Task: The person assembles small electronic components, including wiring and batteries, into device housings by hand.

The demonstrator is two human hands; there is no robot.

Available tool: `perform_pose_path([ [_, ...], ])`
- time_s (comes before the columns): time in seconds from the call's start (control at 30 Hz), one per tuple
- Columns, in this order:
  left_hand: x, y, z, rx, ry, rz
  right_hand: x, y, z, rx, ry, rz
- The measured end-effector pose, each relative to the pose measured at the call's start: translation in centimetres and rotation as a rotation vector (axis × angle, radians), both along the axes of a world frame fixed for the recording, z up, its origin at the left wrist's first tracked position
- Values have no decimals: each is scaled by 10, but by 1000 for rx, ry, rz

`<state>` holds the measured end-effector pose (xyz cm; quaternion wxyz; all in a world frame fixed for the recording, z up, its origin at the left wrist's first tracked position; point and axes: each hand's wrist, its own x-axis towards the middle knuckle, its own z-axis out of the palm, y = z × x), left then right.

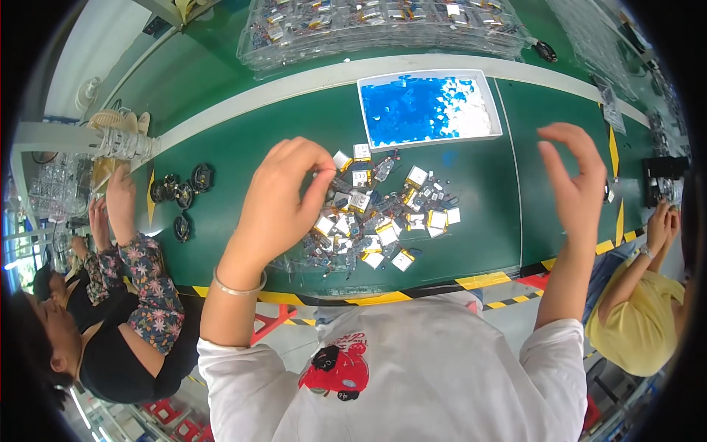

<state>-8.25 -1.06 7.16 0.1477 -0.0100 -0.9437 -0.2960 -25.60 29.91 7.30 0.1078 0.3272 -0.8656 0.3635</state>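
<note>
My left hand [287, 195] is above the left edge of a loose pile of small battery cells [361, 200] with silvery-white faces and yellow ends. Its thumb and forefinger are pinched together; whatever is between them is too small to make out. Dark little parts and thin wires lie mixed among the cells. My right hand [578, 177] is raised over the right part of the green table [479, 254], its thumb and forefinger apart with nothing seen between them. Beyond the pile stands a shallow white tray [495, 121] holding many small blue and white pieces.
Stacked clear plastic trays [272, 55] of similar parts stand at the back. Several black coiled items [183, 195] lie at the left. Yellow-black tape [383, 298] marks the near edge. One person [147, 295] works at the left, another [641, 317] at the right.
</note>
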Motion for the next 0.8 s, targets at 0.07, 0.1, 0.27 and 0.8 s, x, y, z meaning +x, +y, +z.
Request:
perform_pose_path([
  [0.07,2,-1,4,111,-33,23,10,-30,10,23,-12,179],
  [0.1,1,0,5,124,-92,28,15,-43,8,42,21,261],
  [0.27,0,7,1,560,-146,37,50,-101,3,-88,-336,536],
  [0.8,-12,67,-22,1299,-195,-68,53,-99,-21,-244,-281,523],
])
